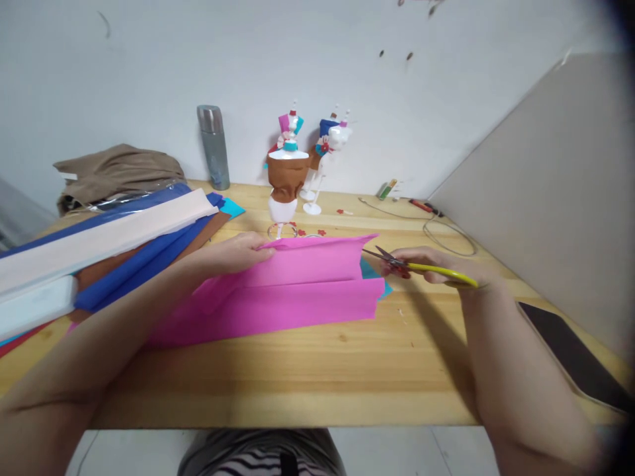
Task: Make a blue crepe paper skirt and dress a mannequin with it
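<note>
A bright pink sheet (307,301), creased and folded over, spreads across the middle of the table; it looks like crepe paper or thin fabric. My left hand (243,252) is closed on its upper edge, thumb on top. In my right hand (421,259) is a pair of scissors (439,270) with yellow handles, pointing left. The blades are slightly parted, and their tips lie close to the sheet's ragged right end. Whether they touch it I cannot tell. A piece of teal material (370,270) shows from beneath the pink sheet.
Small white mannequin stands (282,210) dressed in coloured scraps rise behind the sheet. Rolled and folded coloured sheets (149,231), a brown cloth bundle (119,170) and a flask (214,149) occupy the left. A phone (570,350), a thin cable (449,246) and a partition (555,172) are on the right.
</note>
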Demonstrator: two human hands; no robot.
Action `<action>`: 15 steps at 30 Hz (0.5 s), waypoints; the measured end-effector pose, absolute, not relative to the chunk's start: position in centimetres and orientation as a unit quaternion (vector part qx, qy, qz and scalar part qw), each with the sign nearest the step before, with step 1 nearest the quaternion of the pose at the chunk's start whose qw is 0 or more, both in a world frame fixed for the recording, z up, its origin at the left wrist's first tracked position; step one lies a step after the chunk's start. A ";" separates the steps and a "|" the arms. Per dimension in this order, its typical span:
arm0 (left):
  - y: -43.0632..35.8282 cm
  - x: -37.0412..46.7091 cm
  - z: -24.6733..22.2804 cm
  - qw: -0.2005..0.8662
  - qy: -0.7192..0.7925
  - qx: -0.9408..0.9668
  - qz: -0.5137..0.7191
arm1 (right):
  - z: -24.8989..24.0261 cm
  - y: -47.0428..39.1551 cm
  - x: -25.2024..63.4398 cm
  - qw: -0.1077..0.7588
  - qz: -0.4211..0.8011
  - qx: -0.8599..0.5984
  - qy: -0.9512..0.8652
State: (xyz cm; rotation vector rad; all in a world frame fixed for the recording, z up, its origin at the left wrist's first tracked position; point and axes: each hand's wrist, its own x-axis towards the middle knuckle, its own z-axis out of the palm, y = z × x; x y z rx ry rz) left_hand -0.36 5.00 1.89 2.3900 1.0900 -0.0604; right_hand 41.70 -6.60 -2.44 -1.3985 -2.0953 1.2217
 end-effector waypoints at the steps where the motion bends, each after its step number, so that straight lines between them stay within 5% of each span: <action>1: 4.9 -0.3 2.0 0.251 0.399 0.881 -0.025 | -2.2 -6.7 41.7 0.153 0.442 -0.498 -0.730; 15: 4.1 0.3 2.5 0.222 0.372 0.900 -0.054 | -1.0 -7.6 39.3 0.108 0.484 -0.548 -0.673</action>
